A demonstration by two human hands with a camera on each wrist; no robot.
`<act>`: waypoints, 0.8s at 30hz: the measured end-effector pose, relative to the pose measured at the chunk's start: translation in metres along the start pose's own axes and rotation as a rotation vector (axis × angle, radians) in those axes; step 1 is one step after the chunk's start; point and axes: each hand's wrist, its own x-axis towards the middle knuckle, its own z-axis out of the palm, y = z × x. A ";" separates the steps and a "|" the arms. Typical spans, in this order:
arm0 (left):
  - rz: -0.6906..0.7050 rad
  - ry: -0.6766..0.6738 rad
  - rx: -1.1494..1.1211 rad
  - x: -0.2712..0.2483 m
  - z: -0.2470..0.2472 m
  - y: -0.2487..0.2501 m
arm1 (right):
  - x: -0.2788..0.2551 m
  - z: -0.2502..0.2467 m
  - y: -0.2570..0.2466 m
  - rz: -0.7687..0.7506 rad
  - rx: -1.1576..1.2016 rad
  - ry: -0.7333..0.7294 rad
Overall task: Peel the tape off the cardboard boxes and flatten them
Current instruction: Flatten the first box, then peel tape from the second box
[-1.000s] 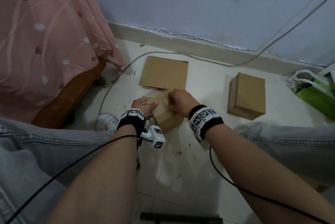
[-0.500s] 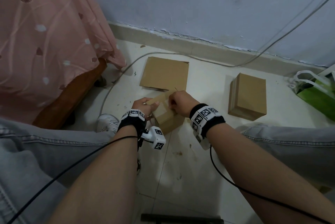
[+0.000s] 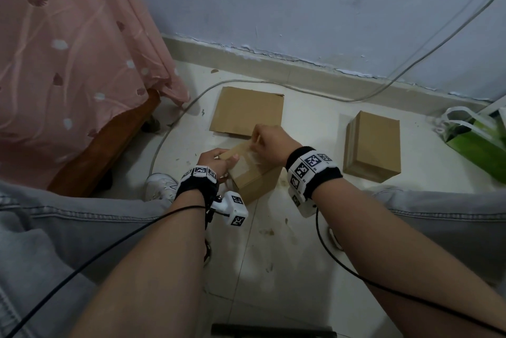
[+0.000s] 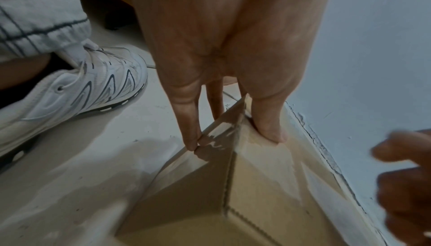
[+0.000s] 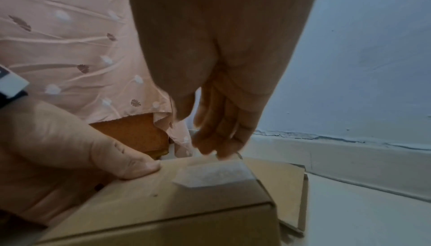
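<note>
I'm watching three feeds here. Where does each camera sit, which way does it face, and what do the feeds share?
Head: on the head, facing down at both forearms, knees and the held box.
Left wrist: along the left hand, whose fingers grip that box's corner; shoe visible.
Right wrist: along the right hand toward the tape.
Shared: the held box, in all three.

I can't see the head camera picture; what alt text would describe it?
Seated on a tiled floor, a person's left hand grips a small cardboard box while the right hand peels clear tape off its top. A flattened box lies beyond; another closed box sits right.
</note>
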 end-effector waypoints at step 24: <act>-0.030 -0.006 -0.002 0.000 0.000 0.001 | -0.003 0.003 0.030 0.321 0.265 0.268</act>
